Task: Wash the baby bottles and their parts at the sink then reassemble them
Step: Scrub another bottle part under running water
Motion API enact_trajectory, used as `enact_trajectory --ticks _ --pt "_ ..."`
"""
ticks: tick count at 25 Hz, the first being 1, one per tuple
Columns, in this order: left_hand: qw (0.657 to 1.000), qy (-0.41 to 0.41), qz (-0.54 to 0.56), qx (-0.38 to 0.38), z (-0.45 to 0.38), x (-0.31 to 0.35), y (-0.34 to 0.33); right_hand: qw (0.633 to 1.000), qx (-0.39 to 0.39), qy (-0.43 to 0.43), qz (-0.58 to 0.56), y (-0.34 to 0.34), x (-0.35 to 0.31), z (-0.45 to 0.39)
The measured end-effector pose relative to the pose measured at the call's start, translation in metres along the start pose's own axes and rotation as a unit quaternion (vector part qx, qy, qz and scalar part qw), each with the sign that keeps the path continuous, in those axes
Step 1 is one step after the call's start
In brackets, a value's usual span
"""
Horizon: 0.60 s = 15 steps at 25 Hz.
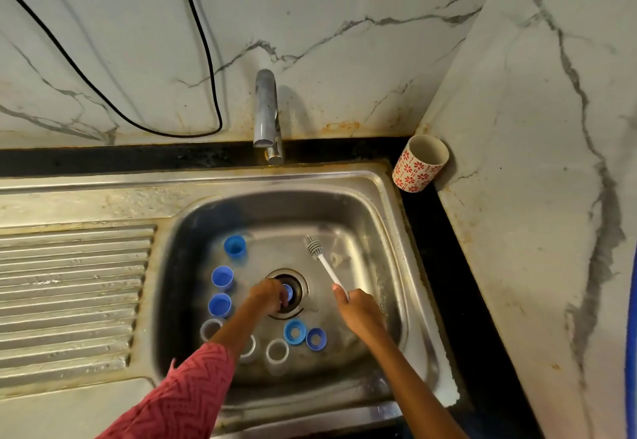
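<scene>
In the steel sink (375, 218), my left hand (269, 297) is closed on a small blue bottle part (288, 292) right over the drain (300, 283). My right hand (358, 311) grips the white handle of a bottle brush (322, 259), whose grey bristle head points up and away. Three blue caps (235, 246) (222, 277) (220, 305) stand along the basin's left side. Two blue collar rings (295, 331) (316, 338) lie near the front. Clear bottles (277, 352) (210, 329) stand at the front, one partly hidden by my left arm.
A chrome tap (266, 118) rises behind the sink, with no water running. The ribbed drainboard (69, 287) lies to the left. A cup with red flowers (418, 164) stands in the back right corner. A black cable (206, 59) hangs on the marble wall.
</scene>
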<state>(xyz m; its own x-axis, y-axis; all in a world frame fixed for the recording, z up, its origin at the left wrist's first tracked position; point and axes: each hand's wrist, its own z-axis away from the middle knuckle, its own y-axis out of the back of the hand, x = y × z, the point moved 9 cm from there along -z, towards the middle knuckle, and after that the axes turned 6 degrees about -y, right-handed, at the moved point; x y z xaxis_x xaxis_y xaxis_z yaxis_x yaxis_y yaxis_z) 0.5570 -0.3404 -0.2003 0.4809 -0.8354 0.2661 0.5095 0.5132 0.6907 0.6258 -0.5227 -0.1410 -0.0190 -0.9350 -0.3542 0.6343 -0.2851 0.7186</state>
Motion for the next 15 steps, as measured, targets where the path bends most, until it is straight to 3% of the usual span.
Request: enact_trajectory --ticks 5,9,13,15 --pt "0.994 -0.052 -0.095 -0.025 -0.037 0.014 -0.029 1.000 -0.005 -0.009 0.009 -0.008 0.003 -0.015" --pt "0.998 -0.009 -0.059 0.012 -0.048 0.010 -0.027 1.000 -0.005 -0.016 0.008 -0.011 0.007 -0.022" --pt "0.993 0.025 0.051 0.106 -0.030 0.003 0.004 1.000 -0.001 -0.014 0.002 -0.005 0.006 -0.014" --pt "0.957 0.064 0.236 0.155 -0.022 -0.019 0.020 1.000 0.009 -0.010 -0.005 0.003 0.003 -0.008"
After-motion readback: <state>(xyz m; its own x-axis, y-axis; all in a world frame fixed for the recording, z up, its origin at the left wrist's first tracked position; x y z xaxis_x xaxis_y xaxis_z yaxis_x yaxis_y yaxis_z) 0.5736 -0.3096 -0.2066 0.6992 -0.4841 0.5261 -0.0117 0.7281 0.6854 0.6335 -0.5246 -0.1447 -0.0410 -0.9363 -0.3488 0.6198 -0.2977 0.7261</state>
